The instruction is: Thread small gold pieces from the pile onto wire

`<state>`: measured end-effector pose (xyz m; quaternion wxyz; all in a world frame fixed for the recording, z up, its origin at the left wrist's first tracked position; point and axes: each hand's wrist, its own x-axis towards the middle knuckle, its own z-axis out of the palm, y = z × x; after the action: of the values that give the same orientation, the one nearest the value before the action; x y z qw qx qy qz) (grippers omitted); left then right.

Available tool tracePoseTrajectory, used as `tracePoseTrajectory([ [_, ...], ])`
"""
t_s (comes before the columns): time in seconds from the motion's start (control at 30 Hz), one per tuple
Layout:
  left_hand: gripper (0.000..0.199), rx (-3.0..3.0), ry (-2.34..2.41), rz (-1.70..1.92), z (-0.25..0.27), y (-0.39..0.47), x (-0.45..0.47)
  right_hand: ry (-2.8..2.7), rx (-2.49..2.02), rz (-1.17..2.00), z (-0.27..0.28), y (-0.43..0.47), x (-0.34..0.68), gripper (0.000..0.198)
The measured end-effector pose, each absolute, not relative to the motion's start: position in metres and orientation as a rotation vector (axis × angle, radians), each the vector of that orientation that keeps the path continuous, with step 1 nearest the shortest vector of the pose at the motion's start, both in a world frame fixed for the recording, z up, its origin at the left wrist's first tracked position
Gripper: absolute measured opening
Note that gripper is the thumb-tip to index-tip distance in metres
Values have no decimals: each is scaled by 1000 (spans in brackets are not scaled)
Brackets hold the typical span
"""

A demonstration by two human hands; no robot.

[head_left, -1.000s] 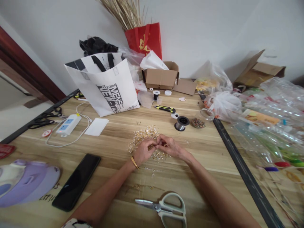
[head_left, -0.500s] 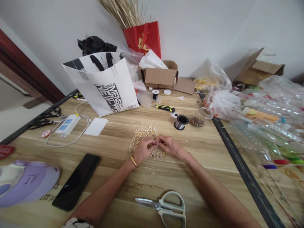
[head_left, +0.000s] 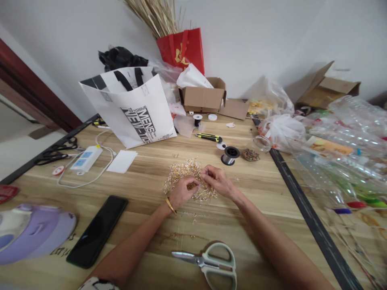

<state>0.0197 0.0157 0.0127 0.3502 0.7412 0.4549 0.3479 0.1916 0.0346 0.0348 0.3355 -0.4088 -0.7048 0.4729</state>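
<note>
A heap of small gold and clear beads (head_left: pixel 181 169) lies on the wooden table, under and around both hands. My left hand (head_left: pixel 185 189), with a gold bangle at the wrist, is pinched closed over the near side of the heap; what its fingertips hold is too small to name. To its right, my right hand (head_left: pixel 218 180) is also pinched at the heap's edge, its tips a little apart from the left ones. Nearer to me lie a clear beaded strand (head_left: pixel 195 215), a thin gold chain (head_left: pixel 190 236) and white-handled scissors (head_left: pixel 208 262).
A spool of wire (head_left: pixel 230 155), a jar of mixed beads (head_left: pixel 254 151) and a yellow-black utility knife (head_left: pixel 209 137) lie beyond the hands. On the left are a black phone (head_left: pixel 97 231), a power strip (head_left: pixel 86 158) and a white bag (head_left: pixel 133 108). Clear plastic bottles (head_left: pixel 338 161) crowd the right.
My right hand has drawn away from the left, slightly up and to the right, so the fingertips no longer meet. The left hand stays almost where it was.
</note>
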Motion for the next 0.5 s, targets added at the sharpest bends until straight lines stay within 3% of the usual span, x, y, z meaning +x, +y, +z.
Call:
tracePoseTrajectory([
  [0.3, 19, 1644, 1173, 944, 10, 20, 13, -1965, -1144, 1145, 26, 40, 199, 5],
  [0.5, 18, 1581, 1118, 1011, 8, 21, 12, -2009, -1092, 1310, 12, 37, 192, 8],
])
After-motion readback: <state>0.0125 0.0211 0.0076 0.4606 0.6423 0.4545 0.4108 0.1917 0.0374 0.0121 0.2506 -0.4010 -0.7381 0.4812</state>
